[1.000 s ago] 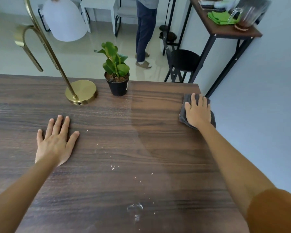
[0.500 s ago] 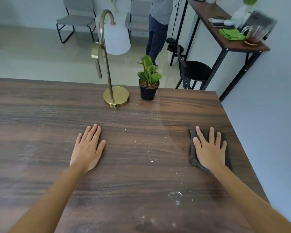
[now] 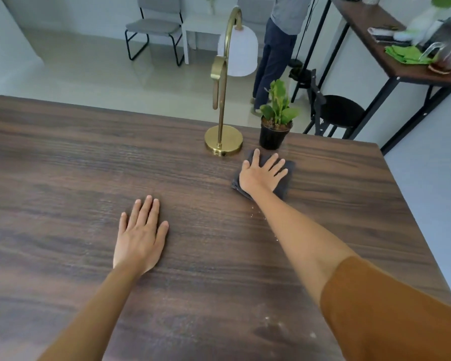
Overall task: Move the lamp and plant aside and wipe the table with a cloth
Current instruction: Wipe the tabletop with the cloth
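Note:
A dark wooden table (image 3: 63, 157) fills the view. At its far edge stands a brass lamp (image 3: 223, 142) with a white shade, and right of it a small green plant in a black pot (image 3: 275, 135). My right hand (image 3: 262, 174) lies flat with spread fingers on a dark grey cloth (image 3: 288, 178), pressing it to the table just in front of the lamp base and the pot. My left hand (image 3: 141, 235) rests flat on the bare wood, nearer to me, holding nothing. A few pale crumbs (image 3: 255, 213) lie beside my right forearm.
A smear with pale specks (image 3: 274, 329) marks the near table. Beyond the far edge stand a person (image 3: 279, 48), a grey chair (image 3: 154, 29) and a black stool (image 3: 341, 113). A side table (image 3: 401, 71) at the right carries a green cloth and a jug.
My right hand has slid the cloth from the table's right side leftward and away, up to the lamp base and the pot. My left hand has stayed flat on the wood.

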`<act>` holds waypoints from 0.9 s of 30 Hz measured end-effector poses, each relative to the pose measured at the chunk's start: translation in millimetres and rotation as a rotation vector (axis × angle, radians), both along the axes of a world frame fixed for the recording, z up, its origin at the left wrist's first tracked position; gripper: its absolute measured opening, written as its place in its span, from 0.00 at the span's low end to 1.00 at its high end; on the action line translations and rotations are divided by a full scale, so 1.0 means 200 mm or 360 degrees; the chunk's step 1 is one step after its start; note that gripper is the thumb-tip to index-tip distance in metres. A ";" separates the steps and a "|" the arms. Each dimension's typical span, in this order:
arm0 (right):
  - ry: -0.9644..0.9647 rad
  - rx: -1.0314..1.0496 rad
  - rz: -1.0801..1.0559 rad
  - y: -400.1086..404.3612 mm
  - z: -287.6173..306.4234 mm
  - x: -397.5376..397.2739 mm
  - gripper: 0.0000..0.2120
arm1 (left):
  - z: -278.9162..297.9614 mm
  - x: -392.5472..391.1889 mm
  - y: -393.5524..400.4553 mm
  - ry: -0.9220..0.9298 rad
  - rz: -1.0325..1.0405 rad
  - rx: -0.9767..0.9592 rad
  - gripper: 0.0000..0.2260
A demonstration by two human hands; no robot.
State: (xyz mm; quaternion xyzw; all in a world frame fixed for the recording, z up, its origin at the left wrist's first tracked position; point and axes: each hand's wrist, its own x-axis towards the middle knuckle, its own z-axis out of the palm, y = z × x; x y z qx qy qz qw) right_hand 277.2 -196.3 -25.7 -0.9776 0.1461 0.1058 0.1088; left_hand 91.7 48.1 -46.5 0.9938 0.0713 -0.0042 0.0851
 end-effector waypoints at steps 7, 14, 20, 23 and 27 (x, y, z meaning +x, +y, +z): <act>-0.0067 0.0083 0.0795 0.14 0.00 -0.48 0.26 | 0.02 -0.01 -0.01 0.0005 -0.0009 -0.0046 0.27; -0.0178 -0.0054 0.0898 -0.62 -0.05 -1.07 0.26 | 0.02 -0.01 0.01 0.0046 -0.0051 -0.0046 0.28; -0.0042 -0.0165 -0.0348 -1.22 0.00 -0.89 0.26 | -0.01 -0.05 0.11 0.0032 -0.0274 0.0055 0.34; 0.0021 -0.0134 -0.0713 -0.99 0.02 -0.61 0.29 | -0.01 -0.07 0.10 -0.0015 -0.0255 0.0032 0.33; -0.0019 -0.0078 -0.0193 -0.30 0.01 -0.46 0.29 | -0.01 -0.07 0.09 -0.0020 -0.0160 -0.0019 0.29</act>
